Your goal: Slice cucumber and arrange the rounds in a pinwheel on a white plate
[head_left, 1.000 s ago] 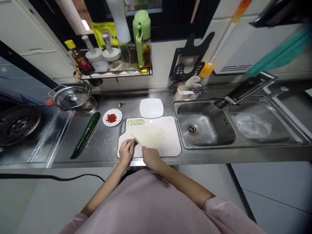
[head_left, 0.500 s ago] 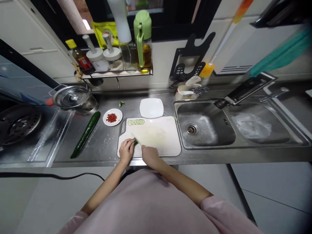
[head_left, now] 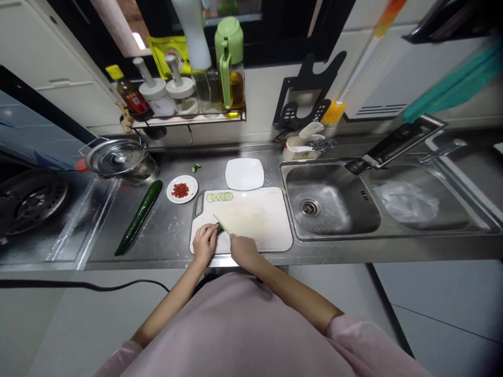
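Note:
On the white cutting board point(head_left: 271, 220), my left hand point(head_left: 205, 244) is closed over a short piece of cucumber point(head_left: 220, 229), most of it hidden under the fingers. My right hand point(head_left: 243, 249) grips a knife point(head_left: 223, 225) by its handle; the thin blade points up and left, against the cucumber's exposed end. A row of several pale cucumber slices point(head_left: 219, 197) overlaps along the board's upper left edge. Left of the board, a whole dark green cucumber point(head_left: 139, 218) lies slantwise on the steel counter.
A small plate of chopped red pieces point(head_left: 182, 189) and a white square dish point(head_left: 244, 174) stand behind the board. Cucumber ends point(head_left: 196, 167) lie nearby. To the right is a steel sink point(head_left: 334, 209); a lidded pot point(head_left: 121, 161) stands at back left, below a bottle rack point(head_left: 188, 120).
The knife blade has shifted slightly at the cucumber's end, and my right hand has moved a little with it. My left hand keeps its hold.

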`<state>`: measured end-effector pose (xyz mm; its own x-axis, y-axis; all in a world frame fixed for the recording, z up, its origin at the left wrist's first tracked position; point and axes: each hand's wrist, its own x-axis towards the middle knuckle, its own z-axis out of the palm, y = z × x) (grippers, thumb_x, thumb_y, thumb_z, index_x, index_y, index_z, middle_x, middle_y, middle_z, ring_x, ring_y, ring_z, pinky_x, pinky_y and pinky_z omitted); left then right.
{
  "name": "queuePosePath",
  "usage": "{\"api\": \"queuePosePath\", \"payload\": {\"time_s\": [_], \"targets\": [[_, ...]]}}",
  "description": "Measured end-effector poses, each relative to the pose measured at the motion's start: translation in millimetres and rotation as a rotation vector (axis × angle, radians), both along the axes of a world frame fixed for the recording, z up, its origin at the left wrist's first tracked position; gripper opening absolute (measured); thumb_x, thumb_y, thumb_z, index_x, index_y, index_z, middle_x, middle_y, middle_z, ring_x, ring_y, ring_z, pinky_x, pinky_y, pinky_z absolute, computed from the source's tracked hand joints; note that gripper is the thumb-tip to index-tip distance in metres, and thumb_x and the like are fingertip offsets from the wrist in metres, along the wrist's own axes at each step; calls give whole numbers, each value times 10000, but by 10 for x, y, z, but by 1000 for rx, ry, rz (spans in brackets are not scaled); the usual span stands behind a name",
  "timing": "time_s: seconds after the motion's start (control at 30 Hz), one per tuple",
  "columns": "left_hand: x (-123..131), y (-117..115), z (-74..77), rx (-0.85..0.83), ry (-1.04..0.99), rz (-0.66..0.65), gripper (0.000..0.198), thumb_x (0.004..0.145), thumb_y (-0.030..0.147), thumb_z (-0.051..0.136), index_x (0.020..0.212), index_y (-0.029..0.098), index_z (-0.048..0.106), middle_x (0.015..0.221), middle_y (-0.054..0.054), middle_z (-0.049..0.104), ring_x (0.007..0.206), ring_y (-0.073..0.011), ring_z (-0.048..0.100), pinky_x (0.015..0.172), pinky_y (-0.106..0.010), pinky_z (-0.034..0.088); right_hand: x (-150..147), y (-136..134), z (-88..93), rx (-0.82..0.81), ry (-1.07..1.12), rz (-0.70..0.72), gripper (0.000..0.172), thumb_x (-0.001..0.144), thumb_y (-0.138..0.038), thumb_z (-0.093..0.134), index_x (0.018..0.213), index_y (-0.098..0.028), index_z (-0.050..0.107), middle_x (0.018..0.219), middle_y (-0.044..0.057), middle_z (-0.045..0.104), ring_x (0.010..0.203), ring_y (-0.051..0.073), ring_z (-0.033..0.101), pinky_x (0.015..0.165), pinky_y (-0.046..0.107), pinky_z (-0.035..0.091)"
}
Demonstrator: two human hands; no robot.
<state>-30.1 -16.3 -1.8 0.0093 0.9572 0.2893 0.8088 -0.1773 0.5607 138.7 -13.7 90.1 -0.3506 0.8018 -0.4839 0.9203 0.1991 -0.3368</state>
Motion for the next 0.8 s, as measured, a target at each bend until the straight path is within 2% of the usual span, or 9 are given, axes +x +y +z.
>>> {"api": "queuePosePath", "payload": {"time_s": [0.5, 0.8], "targets": [[39, -26, 13, 16, 32, 33, 259, 932, 287, 466, 1061, 244, 686, 1052, -47, 677, 992, -181, 597, 865, -307, 464, -44, 6, -133, 48, -1, -31, 286, 886, -119, 377, 1114, -136, 547, 941, 139, 710, 960, 232, 672, 773, 315, 469], [77, -62, 119, -24, 77, 39, 294, 945, 338, 428, 1121, 253, 648, 1094, -44, 686, 1013, -199, 620, 900, -343, 449, 339, 54, -23, 110, -90, -84, 310, 948, -200, 339, 1172, -195, 553, 925, 113, 706, 912, 216, 657, 738, 294, 409]]}}
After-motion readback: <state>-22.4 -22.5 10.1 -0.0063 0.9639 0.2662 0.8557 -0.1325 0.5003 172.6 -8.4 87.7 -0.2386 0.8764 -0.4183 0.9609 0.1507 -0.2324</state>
